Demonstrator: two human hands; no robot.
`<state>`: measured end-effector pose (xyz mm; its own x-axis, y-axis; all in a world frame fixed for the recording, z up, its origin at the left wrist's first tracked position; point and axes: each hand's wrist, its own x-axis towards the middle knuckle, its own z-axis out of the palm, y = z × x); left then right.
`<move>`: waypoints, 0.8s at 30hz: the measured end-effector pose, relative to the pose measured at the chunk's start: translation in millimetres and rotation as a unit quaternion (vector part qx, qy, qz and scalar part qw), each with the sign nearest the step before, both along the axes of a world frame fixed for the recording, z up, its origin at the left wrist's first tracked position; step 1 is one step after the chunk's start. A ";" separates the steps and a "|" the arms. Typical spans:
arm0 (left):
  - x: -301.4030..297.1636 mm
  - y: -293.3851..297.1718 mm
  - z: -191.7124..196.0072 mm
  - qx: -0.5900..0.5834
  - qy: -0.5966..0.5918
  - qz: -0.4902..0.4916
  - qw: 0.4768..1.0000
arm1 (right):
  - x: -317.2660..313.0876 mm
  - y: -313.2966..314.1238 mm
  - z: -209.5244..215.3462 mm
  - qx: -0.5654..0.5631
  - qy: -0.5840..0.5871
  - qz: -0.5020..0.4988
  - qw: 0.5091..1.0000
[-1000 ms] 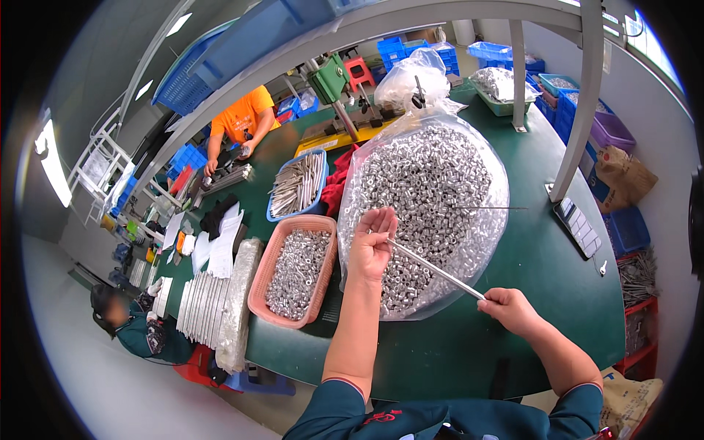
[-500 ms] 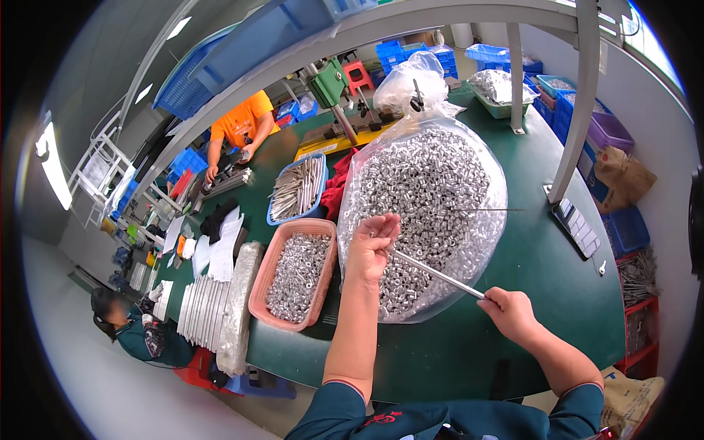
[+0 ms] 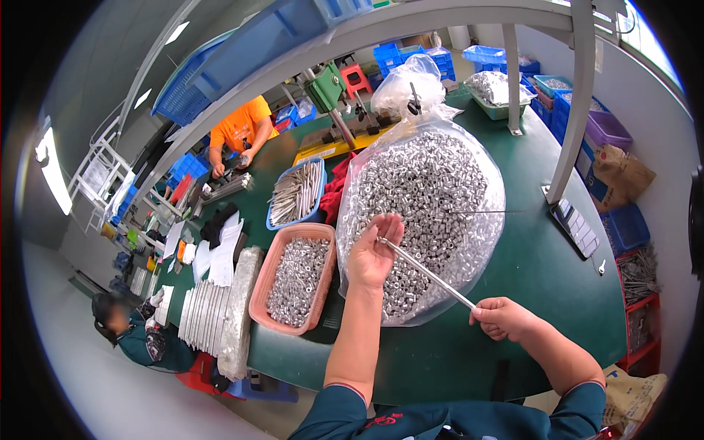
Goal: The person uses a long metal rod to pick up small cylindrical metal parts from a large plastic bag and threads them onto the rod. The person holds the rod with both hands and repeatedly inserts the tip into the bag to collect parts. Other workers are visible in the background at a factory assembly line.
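Note:
My right hand [image 3: 501, 317] pinches the near end of a thin metal rod [image 3: 427, 272] that slants up and left over a clear plastic bag of small silver metal sleeves [image 3: 429, 191]. My left hand [image 3: 373, 251] is cupped palm-up at the rod's far tip, fingers curled, with small sleeves apparently in the palm; its fingertips touch the rod's tip. Both hands hover above the near part of the bag, on a green table [image 3: 543, 249].
A pink tray of silver parts [image 3: 294, 277] lies left of the bag, a blue tray of rods [image 3: 297, 193] behind it. White stacked sheets [image 3: 207, 315] sit at the table's left end. A person in orange [image 3: 240, 132] works beyond; another person [image 3: 136, 334] sits lower left. A grey post [image 3: 568, 110] rises at right.
My left hand has turned and moved slightly nearer along the bag, staying at the rod's tip. My right hand has held its grip and barely shifted.

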<state>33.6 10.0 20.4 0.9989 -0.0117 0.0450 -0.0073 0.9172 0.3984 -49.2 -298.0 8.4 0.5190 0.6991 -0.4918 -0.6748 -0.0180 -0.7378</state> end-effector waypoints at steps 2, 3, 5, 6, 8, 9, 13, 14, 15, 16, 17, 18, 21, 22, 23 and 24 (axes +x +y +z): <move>-0.8 -2.7 2.0 -0.010 0.003 -0.029 1.000 | 0.7 -0.6 1.0 -0.001 -0.003 -0.013 1.000; -1.3 -1.3 1.0 -0.016 0.011 -0.042 0.999 | 0.1 -0.3 2.5 -0.002 -0.004 -0.020 1.000; -0.4 0.3 -3.9 0.010 0.018 -0.057 0.998 | -0.2 -0.4 4.4 -0.003 -0.005 -0.031 1.000; -0.4 -1.2 -5.3 0.045 0.016 -0.048 0.998 | 0.1 -0.9 5.2 -0.004 -0.004 -0.033 0.999; 0.1 -4.0 -7.4 0.114 0.010 -0.031 0.993 | 0.6 -1.3 5.4 -0.006 -0.005 -0.035 0.999; 0.6 -3.9 -9.4 0.130 0.017 -0.022 0.991 | 0.7 -1.4 4.7 -0.007 -0.005 -0.034 0.999; 4.1 -1.4 -21.6 0.164 0.041 -0.012 0.985 | 0.2 -0.7 -4.8 -0.049 -0.069 -0.044 0.995; 4.5 -1.3 -24.7 0.166 0.046 -0.015 0.985 | -1.1 0.6 -4.9 -0.080 -0.109 -0.059 0.989; 3.9 -4.7 -24.7 0.174 0.054 -0.026 0.983 | -2.7 2.7 -3.7 -0.114 -0.147 -0.073 0.980; 3.2 -8.1 -24.7 0.183 0.062 -0.037 0.980 | -4.2 4.6 -2.2 -0.147 -0.184 -0.087 0.968; 2.2 -10.6 -23.8 0.191 0.069 -0.048 0.978 | -5.1 5.8 0.7 -0.144 -0.175 -0.091 0.970; 0.9 -12.5 -19.3 0.159 0.072 -0.052 0.983 | -5.7 6.4 4.8 -0.139 -0.167 -0.095 0.971; -0.8 -7.3 -8.5 0.080 0.048 -0.076 0.993 | -4.1 4.0 8.1 -0.140 -0.149 -0.098 0.974; -1.1 -4.1 -6.9 0.081 0.040 -0.066 0.994 | -3.4 2.9 8.0 -0.142 -0.145 -0.097 0.974; -1.4 -1.7 -5.3 0.082 0.033 -0.055 0.995 | -3.0 1.5 6.4 -0.147 -0.148 -0.090 0.974; -1.8 0.7 -3.0 0.083 0.025 -0.043 0.995 | -2.1 0.1 3.8 -0.153 -0.152 -0.082 0.973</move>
